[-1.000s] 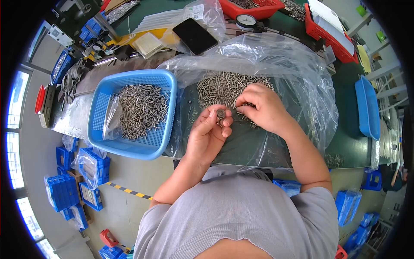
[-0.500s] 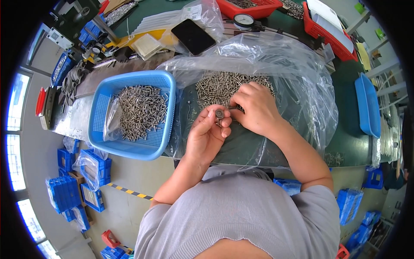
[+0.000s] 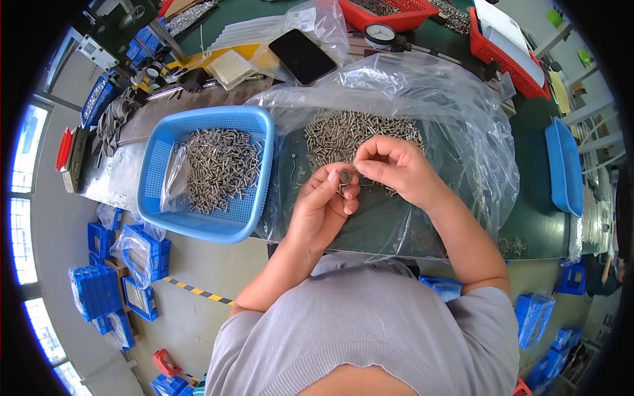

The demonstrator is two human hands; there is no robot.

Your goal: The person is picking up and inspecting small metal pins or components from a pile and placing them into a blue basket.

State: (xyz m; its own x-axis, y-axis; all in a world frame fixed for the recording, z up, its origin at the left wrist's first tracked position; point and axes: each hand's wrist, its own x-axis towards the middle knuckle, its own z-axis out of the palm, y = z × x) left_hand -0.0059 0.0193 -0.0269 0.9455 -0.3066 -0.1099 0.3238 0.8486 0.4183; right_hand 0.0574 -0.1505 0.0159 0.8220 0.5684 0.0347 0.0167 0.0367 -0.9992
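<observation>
My left hand is closed round a small round metal piece with a hole-like dark centre, held between thumb and fingers. Right beside it, my right hand pinches thumb and forefinger together; whatever is between those fingertips is too small to make out. Behind both hands lies a loose heap of small metal pins on clear plastic sheeting. More such pins fill a blue plastic basket to the left, along with a folded clear bag.
Beyond the heap are a black phone, a dial gauge and red baskets. A blue tray stands at the right edge. Metal fixtures crowd the back left. Blue crates stand on the floor.
My right hand has lifted slightly and its fingers, curled down beside the left hand before, are now drawn into a pinch. My left hand keeps its hold on the round piece.
</observation>
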